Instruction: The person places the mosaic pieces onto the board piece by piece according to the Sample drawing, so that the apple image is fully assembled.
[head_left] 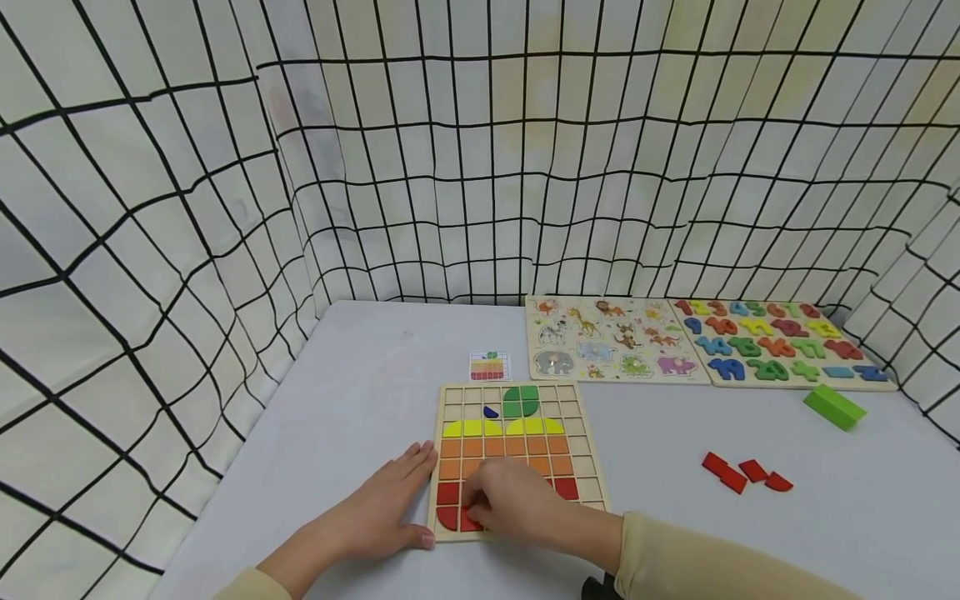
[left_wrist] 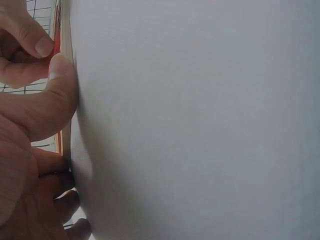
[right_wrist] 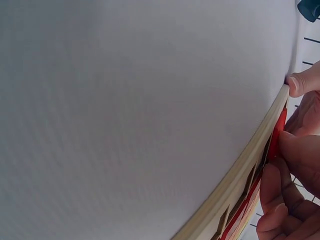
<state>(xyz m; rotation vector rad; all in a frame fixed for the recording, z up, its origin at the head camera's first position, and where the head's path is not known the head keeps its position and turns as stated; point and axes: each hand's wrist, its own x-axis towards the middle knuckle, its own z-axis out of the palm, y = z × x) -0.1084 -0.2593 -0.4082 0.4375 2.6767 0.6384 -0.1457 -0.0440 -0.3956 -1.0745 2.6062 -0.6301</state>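
Note:
A wooden grid board (head_left: pixel 588 467) lies on the table, partly filled with green, yellow, orange and red pieces. My left hand (head_left: pixel 378 504) rests at its left edge, fingers extended, with the thumb against the near left corner. Over the lower rows, my right hand (head_left: pixel 517 500) has curled fingers and pinches a red tile (head_left: pixel 469 521) at the bottom row, beside a rounded red piece (head_left: pixel 447 518). The right wrist view shows its thumb against the red tile (right_wrist: pixel 278 135). My right hand hides several lower cells. A small dark blue piece (head_left: pixel 491 412) lies in the upper part.
Several loose red pieces (head_left: pixel 732 479) and a green block (head_left: pixel 835 407) lie to the right. Behind the board are a small pattern card (head_left: pixel 490 367), an animal puzzle (head_left: pixel 615 342) and a number puzzle (head_left: pixel 780 346). Black netting (head_left: pixel 480 167) encloses the table.

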